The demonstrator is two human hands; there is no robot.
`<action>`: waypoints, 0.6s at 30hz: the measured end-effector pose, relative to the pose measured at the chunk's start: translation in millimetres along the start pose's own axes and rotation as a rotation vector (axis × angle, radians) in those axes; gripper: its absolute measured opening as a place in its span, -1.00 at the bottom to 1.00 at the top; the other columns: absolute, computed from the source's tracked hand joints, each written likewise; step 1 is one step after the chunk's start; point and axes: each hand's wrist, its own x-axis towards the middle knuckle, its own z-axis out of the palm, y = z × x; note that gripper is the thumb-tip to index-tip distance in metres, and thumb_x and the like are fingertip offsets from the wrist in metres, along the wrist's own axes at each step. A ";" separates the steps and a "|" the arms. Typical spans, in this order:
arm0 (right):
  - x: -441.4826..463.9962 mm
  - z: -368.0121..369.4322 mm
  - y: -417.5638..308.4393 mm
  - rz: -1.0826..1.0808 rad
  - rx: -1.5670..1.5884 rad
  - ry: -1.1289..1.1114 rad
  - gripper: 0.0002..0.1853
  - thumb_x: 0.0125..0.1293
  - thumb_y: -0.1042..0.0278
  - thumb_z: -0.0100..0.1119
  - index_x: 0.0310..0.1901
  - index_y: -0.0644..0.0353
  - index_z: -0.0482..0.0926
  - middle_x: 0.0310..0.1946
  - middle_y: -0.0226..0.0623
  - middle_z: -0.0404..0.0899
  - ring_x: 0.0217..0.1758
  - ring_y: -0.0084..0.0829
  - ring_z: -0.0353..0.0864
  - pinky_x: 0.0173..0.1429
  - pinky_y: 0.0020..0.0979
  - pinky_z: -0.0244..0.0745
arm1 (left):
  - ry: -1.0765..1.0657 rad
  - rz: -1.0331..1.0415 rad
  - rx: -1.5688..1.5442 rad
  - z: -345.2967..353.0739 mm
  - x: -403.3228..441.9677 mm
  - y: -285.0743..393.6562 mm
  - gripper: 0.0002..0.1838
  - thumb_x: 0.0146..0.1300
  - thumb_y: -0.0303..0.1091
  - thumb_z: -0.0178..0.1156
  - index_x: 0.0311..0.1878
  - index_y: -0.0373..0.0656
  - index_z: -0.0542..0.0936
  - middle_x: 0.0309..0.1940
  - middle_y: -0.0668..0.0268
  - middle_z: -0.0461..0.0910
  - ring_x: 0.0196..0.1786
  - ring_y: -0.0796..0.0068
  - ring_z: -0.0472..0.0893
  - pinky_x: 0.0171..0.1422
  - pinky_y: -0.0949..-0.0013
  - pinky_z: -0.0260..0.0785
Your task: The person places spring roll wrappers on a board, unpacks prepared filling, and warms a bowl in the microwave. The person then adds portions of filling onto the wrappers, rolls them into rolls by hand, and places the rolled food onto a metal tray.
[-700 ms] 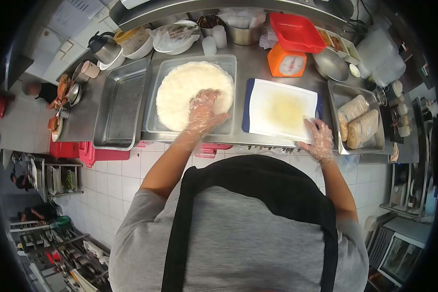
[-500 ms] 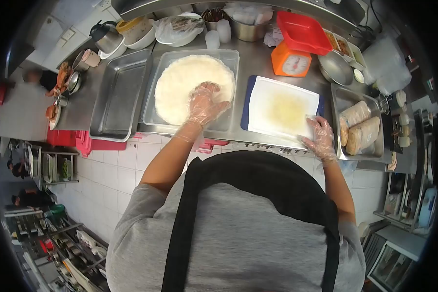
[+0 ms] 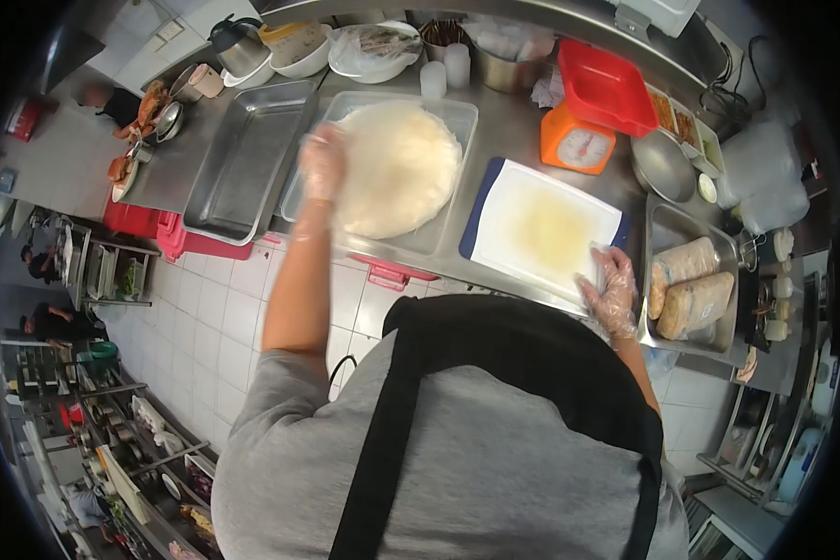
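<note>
Across the upper middle of the frame ran a steel surface (image 3: 509, 131), with a deep metal tray (image 3: 252, 140) upper left and a clear tray (image 3: 462, 117) at upper centre. Right of centre lay a white board (image 3: 504, 187); inside the clear tray sat a flat white round (image 3: 401, 168). The gloved left hand (image 3: 323, 161) was at that tray's left edge, too blurred to tell its finger pose or contact. The gloved right hand (image 3: 611, 294) touched the board's lower right corner, thumb spread from fingers. Working the round well probably meant light, even, flat-fingered contact, sparing its thin-looking rim, with the board held steady.
</note>
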 end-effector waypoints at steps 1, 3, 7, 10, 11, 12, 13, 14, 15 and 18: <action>0.3 -0.5 0.1 -0.012 0.016 0.004 -0.37 0.10 0.00 0.43 0.20 0.07 0.57 0.23 -0.08 0.40 0.31 -0.02 0.39 0.38 -0.09 0.33 | 0.039 0.056 -0.219 -20.2 18.9 5.0 -0.72 0.43 -0.14 0.09 -0.21 -0.15 0.63 -0.35 0.03 0.67 -0.21 0.07 0.68 -0.16 0.14 0.47; -1.1 0.2 -1.4 -0.019 0.026 -0.001 -0.38 0.11 0.02 0.43 0.20 0.08 0.57 0.23 -0.08 0.40 0.31 -0.04 0.40 0.39 -0.11 0.33 | 0.148 0.229 -0.070 -71.8 23.2 76.2 -0.74 0.44 -0.14 0.07 -0.13 -0.10 0.64 -0.33 0.03 0.67 -0.22 -0.01 0.66 -0.16 0.11 0.46; -2.6 -1.5 -4.4 0.009 0.048 0.007 -0.41 0.13 0.04 0.42 0.18 0.08 0.58 0.24 -0.07 0.40 0.31 -0.03 0.41 0.39 -0.10 0.33 | 0.234 0.671 0.333 -98.0 -0.1 192.1 -0.75 0.41 -0.23 0.13 0.00 -0.14 0.63 -0.25 0.04 0.68 -0.18 0.03 0.66 -0.13 0.09 0.48; -4.4 -3.5 -8.2 -0.007 0.033 0.035 -0.45 0.14 0.05 0.42 0.14 0.09 0.61 0.23 -0.06 0.41 0.31 -0.02 0.41 0.39 -0.10 0.33 | 0.095 0.769 0.363 -61.9 -30.4 234.8 -0.73 0.43 -0.17 0.03 -0.02 -0.05 0.64 -0.27 0.10 0.69 -0.20 0.04 0.67 -0.14 0.06 0.50; -6.1 -2.5 -4.3 -0.043 0.037 0.064 -0.46 0.15 0.05 0.41 0.13 0.10 0.61 0.23 -0.05 0.41 0.32 -0.02 0.41 0.40 -0.10 0.32 | 0.000 0.732 0.402 -44.7 -46.8 245.6 -0.68 0.47 -0.11 -0.08 -0.05 0.00 0.64 -0.29 0.13 0.69 -0.22 0.04 0.67 -0.15 0.04 0.51; -7.7 -2.1 -1.0 -0.080 0.042 0.097 -0.47 0.15 0.06 0.41 0.12 0.11 0.62 0.24 -0.04 0.42 0.32 -0.02 0.41 0.40 -0.10 0.32 | 0.021 0.881 0.325 -23.6 -67.8 256.5 -0.73 0.45 -0.18 -0.05 -0.02 0.01 0.62 -0.33 0.15 0.68 -0.30 0.08 0.68 -0.25 0.08 0.53; -10.4 -1.6 0.3 -0.081 0.036 0.155 -0.52 0.20 0.08 0.37 0.10 0.16 0.62 0.19 -0.02 0.48 0.31 -0.03 0.42 0.38 -0.11 0.32 | -0.032 0.988 0.150 8.6 -81.7 258.7 -0.77 0.42 -0.28 -0.02 -0.01 -0.02 0.59 -0.37 0.19 0.67 -0.39 0.11 0.67 -0.34 0.11 0.54; -10.1 -7.7 -3.3 -0.064 0.126 0.149 -0.53 0.22 0.09 0.34 0.09 0.18 0.63 0.16 -0.01 0.50 0.30 -0.04 0.42 0.37 -0.11 0.32 | -0.082 0.997 0.141 37.1 -104.0 263.7 -0.80 0.38 -0.36 0.00 -0.04 -0.06 0.58 -0.42 0.24 0.67 -0.44 0.14 0.68 -0.38 0.12 0.54; -7.7 -17.9 -10.1 -0.047 0.217 0.142 -0.55 0.25 0.11 0.32 0.08 0.20 0.63 0.13 0.00 0.53 0.29 -0.04 0.43 0.36 -0.11 0.32 | -0.218 0.947 0.102 48.3 -134.0 273.0 -0.83 0.37 -0.35 0.04 -0.05 -0.10 0.56 -0.35 0.21 0.68 -0.30 0.12 0.71 -0.25 0.09 0.57; -4.0 -24.0 -18.1 0.213 0.555 0.183 -0.57 0.38 0.11 0.20 0.10 0.30 0.59 -0.09 -0.10 0.61 0.06 -0.22 0.54 0.20 -0.21 0.42 | -0.474 1.012 -0.137 110.7 -199.0 265.5 -0.74 0.38 -0.26 0.07 0.04 -0.12 0.54 -0.17 0.12 0.65 -0.05 0.10 0.66 0.02 0.06 0.50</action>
